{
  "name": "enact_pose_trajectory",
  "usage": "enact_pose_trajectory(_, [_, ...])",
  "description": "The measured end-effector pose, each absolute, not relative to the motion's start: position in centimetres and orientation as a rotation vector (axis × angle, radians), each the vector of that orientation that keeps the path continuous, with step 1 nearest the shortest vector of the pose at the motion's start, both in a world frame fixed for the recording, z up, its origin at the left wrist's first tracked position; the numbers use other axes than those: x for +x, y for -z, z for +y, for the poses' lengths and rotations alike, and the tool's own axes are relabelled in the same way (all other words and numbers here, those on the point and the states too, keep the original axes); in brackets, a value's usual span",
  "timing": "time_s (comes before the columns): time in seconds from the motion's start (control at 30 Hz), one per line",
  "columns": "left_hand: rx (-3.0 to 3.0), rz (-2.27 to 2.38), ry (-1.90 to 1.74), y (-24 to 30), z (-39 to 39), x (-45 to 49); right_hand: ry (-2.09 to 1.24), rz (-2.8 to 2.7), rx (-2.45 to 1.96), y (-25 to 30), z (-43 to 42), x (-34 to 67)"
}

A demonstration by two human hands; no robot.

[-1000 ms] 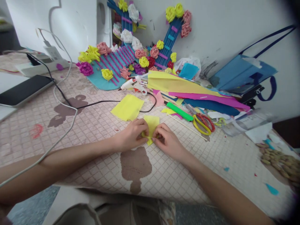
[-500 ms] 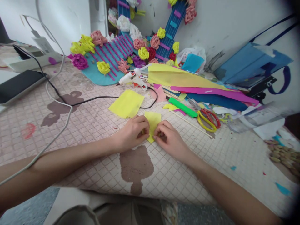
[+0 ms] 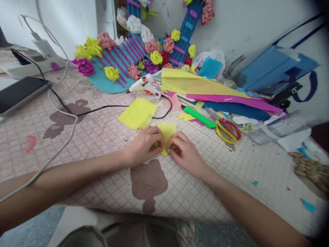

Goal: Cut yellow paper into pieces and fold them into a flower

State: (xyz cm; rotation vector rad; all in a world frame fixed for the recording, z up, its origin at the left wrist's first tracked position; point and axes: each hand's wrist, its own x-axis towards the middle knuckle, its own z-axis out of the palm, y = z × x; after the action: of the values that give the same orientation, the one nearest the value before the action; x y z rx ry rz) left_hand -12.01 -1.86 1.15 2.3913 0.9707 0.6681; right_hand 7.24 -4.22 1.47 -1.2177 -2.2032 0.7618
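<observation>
Between my hands lies a small piece of yellow crepe paper (image 3: 166, 131), its near end narrowed to a point. My left hand (image 3: 147, 143) pinches its left edge between thumb and fingers. On the opposite edge, my right hand (image 3: 183, 151) pinches the same paper. The curled fingers hide parts of both edges. Just beyond my left hand rests a stack of yellow paper squares (image 3: 138, 113). A white glue gun (image 3: 146, 85) lies farther back, its black cord curving round beside the squares.
A green utility knife (image 3: 199, 116), a thin stick (image 3: 208, 131) and red and yellow scissors (image 3: 227, 131) lie to the right. Behind are folded yellow paper sheets (image 3: 195, 81) and a flower-covered blue craft piece (image 3: 108, 82). A white cable (image 3: 63, 144) crosses my left forearm.
Both hands keep their pinch on the yellow paper, with only a very slight shift of the right fingers to the left. The whole view has moved slightly.
</observation>
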Motion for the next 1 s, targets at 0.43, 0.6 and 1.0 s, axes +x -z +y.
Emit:
enact_pose_trajectory(0.43, [2.395,0.938,-0.654,-1.1,-1.9,-12.2,-0.723,-2.253,-1.241,-1.6,-4.2,7.2])
enact_pose_trajectory(0.6, [2.411,0.925,-0.592,-1.4,-1.8,-12.4,-0.76,-2.284,-1.252,-2.1,-4.2,7.5])
enact_pose_trajectory(1.0, [2.36,0.847,-0.564,-1.7,-1.3,-12.7,-0.585,-2.275,-1.343,-1.4,-4.5,6.5])
